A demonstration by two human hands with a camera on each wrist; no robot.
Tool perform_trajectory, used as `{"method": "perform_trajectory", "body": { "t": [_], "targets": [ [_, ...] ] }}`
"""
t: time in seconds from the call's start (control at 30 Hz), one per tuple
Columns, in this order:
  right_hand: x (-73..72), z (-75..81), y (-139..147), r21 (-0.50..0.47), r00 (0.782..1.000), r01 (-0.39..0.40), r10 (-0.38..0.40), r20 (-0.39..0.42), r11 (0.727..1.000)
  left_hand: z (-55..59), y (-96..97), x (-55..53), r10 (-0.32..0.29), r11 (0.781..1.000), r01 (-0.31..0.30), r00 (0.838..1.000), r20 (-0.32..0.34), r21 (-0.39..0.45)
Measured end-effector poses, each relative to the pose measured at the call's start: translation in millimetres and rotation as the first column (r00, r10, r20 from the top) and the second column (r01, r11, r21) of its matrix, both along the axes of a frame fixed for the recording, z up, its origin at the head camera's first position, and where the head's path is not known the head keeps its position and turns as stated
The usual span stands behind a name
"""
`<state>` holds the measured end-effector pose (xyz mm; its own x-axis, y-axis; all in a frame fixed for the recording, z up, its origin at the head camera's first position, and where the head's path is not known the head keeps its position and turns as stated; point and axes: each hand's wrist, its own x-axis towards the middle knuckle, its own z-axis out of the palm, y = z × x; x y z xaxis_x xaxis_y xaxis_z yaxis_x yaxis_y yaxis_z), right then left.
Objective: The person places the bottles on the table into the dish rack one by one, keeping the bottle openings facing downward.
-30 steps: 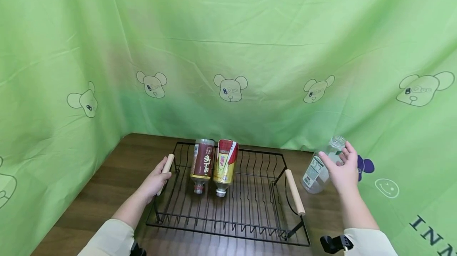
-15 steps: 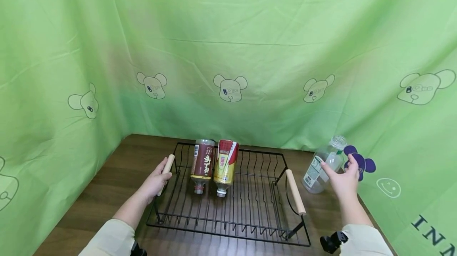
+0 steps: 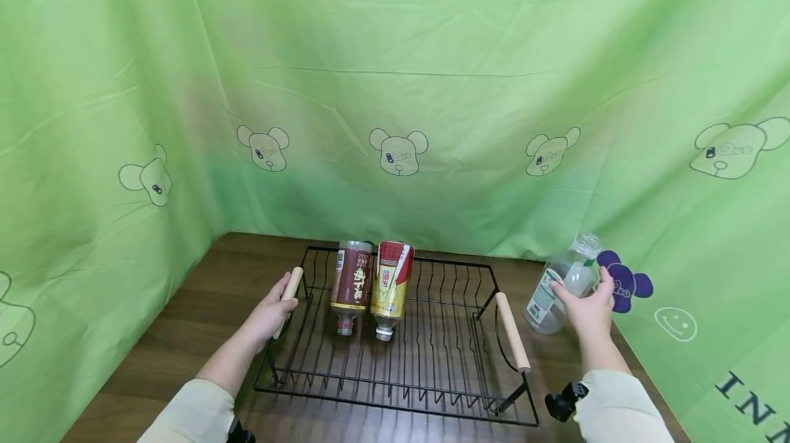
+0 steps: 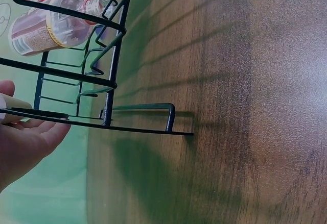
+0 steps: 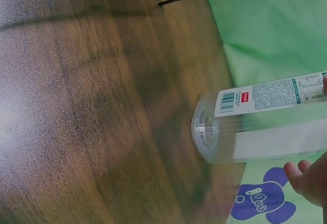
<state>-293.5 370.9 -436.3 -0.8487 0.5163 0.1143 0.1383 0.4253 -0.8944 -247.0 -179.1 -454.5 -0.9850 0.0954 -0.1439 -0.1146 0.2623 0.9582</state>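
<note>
My left hand grips the left wooden handle of a black wire dish rack. In the rack are two plastic bottles with their necks toward me, one with a dark red label, the other with a red and yellow label. To the rack's right, a clear plastic bottle with a white label stands upright on the table. My right hand is at this bottle, thumb by the label and fingers at its far side; in the right wrist view, the fingertips show just beside the bottle wall.
The brown wooden table carries the rack. A green cloth with bear prints hangs behind and at both sides, close to the clear bottle. The rack's right wooden handle rises between rack and bottle.
My right hand has moved down from near the clear bottle's neck to its middle. The left hand keeps its hold on the handle, and the rack and its bottles stay in place.
</note>
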Motion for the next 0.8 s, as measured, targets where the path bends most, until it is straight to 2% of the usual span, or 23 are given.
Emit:
{"method": "perform_trajectory", "body": {
  "t": [0.4, 0.8],
  "targets": [
    [-3.5, -2.7, 0.2, 0.018, 1.000, -0.020, 0.020, 0.005, 1.000, -0.1, 0.0, 0.0, 0.005, 1.000, -0.005, 1.000, 0.001, 0.010],
    [-0.1, -3.1, 0.4, 0.002, 1.000, -0.011, 0.011, -0.001, 1.000, 1.1, 1.0, 0.8, 0.002, 1.000, -0.002, 1.000, -0.004, 0.009]
  ]
}}
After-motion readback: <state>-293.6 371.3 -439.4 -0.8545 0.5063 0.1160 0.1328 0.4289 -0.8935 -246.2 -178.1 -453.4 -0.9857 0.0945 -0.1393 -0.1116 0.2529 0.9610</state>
